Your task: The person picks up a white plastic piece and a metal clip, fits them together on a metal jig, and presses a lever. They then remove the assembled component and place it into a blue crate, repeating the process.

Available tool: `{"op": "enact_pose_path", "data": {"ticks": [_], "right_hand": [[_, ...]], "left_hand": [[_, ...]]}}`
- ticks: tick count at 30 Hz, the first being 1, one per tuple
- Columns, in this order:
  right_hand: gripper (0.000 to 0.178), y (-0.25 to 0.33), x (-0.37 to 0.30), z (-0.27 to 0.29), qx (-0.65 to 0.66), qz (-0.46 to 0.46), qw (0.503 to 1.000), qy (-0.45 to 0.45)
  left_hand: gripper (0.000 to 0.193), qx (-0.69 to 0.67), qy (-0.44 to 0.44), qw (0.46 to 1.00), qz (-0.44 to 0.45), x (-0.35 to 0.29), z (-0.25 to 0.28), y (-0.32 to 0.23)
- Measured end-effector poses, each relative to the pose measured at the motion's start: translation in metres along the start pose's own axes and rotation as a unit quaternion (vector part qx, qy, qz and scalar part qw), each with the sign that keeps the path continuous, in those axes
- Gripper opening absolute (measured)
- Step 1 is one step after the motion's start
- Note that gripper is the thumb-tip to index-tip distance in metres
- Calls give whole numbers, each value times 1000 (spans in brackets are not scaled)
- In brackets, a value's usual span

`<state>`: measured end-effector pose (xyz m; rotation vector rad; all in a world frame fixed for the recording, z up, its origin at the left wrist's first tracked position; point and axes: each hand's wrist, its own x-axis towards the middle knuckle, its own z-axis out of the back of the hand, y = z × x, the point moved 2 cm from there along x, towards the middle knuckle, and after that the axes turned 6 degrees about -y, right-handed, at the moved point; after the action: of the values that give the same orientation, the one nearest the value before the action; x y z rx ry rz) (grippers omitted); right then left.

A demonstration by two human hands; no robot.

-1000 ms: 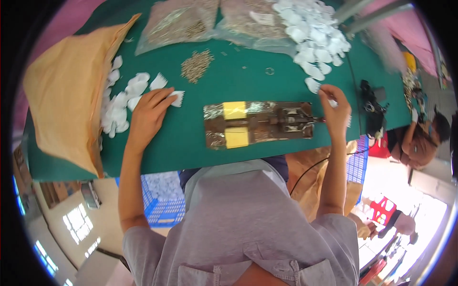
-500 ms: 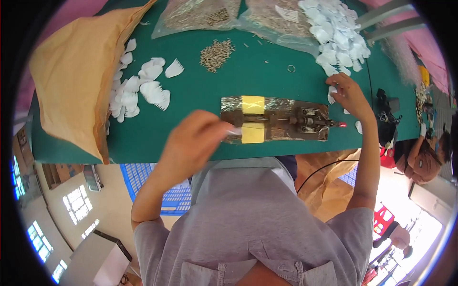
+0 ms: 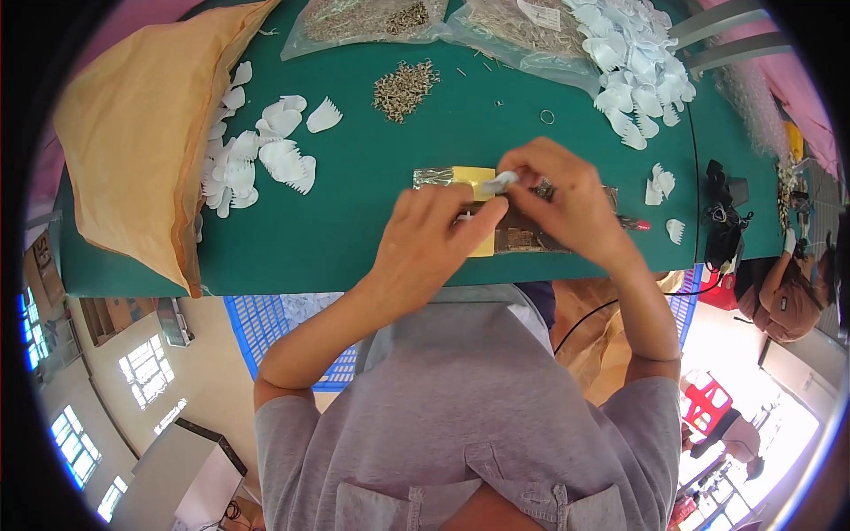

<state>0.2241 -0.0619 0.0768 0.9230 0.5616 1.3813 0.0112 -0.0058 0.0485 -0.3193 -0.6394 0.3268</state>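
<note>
Green tabletop (image 3: pixel 345 203) underlies inward-angled left hand (image 3: pixel 427 232) and right hand (image 3: pixel 567 199) pinching white piece (image 3: pixel 504 180).

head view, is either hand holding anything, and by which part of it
The right hand seems to pinch a white piece by its right end, though blurred. Whether the left hand holds anything cannot be told.

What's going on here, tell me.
Over a dark fixture with yellow patches, a person's right hand pinches a small white piece; the left hand is close beside it, its hold unclear. White toothed pieces lie at left by a paper bag and in a heap at upper right, small metallic parts between.
</note>
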Motion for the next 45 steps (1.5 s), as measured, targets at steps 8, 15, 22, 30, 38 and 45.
{"op": "enact_pose_path", "data": {"ticks": [8,15,22,30,38,45], "right_hand": [[24,2,-2,-15,7,12,994,110],[20,13,-14,-17,32,-33,997,56],[21,2,-21,-30,-15,84,996,-11],[11,-9,21,-11,112,-98,988,52],[15,-45,111,-75,-117,-56,992,14],[30,-45,124,-95,-217,-67,972,56]], "left_hand": [[76,-86,-74,985,127,-7,-8,10],[78,-122,-13,983,137,-10,-8,15],[79,-163,-12,976,145,-10,-11,21],[66,-186,-42,973,130,-18,-27,34],[60,-223,-53,964,136,-14,-28,33],[58,-216,-48,967,125,-19,-27,34]]}}
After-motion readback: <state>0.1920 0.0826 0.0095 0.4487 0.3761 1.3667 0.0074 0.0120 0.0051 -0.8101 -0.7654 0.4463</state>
